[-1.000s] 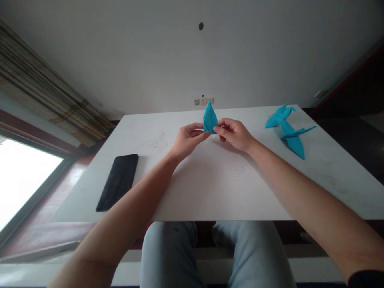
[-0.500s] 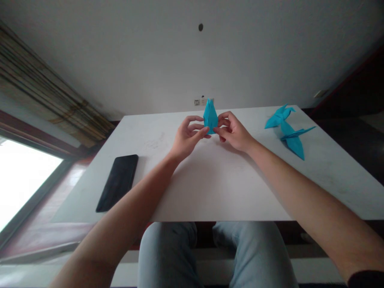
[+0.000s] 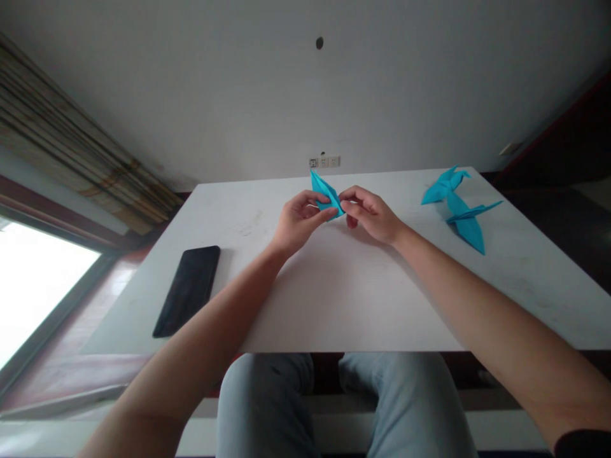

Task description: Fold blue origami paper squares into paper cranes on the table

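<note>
A folded piece of blue origami paper (image 3: 324,187) is held above the far middle of the table, leaning to the left with its pointed end up. My left hand (image 3: 301,218) pinches its lower left part between thumb and fingers. At the lower right edge of the paper, my right hand (image 3: 371,212) is closed, with thumb and fingertips pinching the paper there. Parts of the lower folds are hidden behind my fingers.
Two folded blue paper cranes (image 3: 443,187) (image 3: 466,224) rest at the right of the white table (image 3: 363,299). A black phone (image 3: 188,289) lies on the left side. Behind the table is a wall with sockets (image 3: 324,162); a curtain (image 3: 71,133) hangs at left.
The blue folded paper has turned from upright and facing me to tilted leftward. My left hand has shifted its grip slightly lower, and my right fingers have moved to the paper's lower right edge.
</note>
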Available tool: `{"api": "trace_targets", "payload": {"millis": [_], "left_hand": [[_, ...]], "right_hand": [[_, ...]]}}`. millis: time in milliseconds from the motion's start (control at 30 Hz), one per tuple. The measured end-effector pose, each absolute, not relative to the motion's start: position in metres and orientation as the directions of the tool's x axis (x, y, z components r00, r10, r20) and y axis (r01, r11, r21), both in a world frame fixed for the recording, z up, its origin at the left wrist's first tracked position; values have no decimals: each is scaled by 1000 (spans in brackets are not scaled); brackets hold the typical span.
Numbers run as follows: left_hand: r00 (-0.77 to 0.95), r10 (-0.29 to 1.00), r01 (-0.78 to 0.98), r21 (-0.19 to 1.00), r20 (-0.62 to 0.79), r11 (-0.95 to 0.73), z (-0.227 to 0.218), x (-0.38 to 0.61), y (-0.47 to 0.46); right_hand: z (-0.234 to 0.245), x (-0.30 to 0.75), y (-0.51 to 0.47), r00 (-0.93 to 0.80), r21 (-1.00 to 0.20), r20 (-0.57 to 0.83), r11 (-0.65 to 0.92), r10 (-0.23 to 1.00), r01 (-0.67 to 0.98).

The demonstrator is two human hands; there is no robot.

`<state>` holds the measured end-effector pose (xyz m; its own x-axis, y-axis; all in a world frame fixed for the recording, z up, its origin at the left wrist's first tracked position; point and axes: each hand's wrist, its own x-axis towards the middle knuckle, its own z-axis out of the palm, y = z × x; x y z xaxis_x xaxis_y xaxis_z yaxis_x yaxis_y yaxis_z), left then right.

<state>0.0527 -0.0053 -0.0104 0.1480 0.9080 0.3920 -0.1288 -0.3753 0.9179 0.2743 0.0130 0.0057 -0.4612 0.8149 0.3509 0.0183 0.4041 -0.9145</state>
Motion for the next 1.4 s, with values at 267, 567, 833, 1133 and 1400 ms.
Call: {"api": "trace_targets", "payload": {"millis": [267, 567, 833, 1133, 1400], "left_hand": [[74, 912, -57, 915, 402, -399, -5, 54, -15], [78, 927, -117, 927, 367, -357, -16, 52, -3], [127, 892, -109, 900, 435, -423, -8, 54, -8], [144, 891, -84, 902, 431, -423, -11, 51, -8], [29, 878, -63, 878, 477, -475, -14, 51, -3]], "right_hand": [[0, 272, 17, -438, -911, 372, 413, 818, -1], [-2, 273, 22, -355, -919, 363, 395, 862, 20], [2, 276, 22, -374, -898, 375, 433, 848, 82], [3, 277, 23, -342, -898, 374, 429, 862, 99], [1, 275, 23, -317, -894, 391, 439, 864, 93]]}}
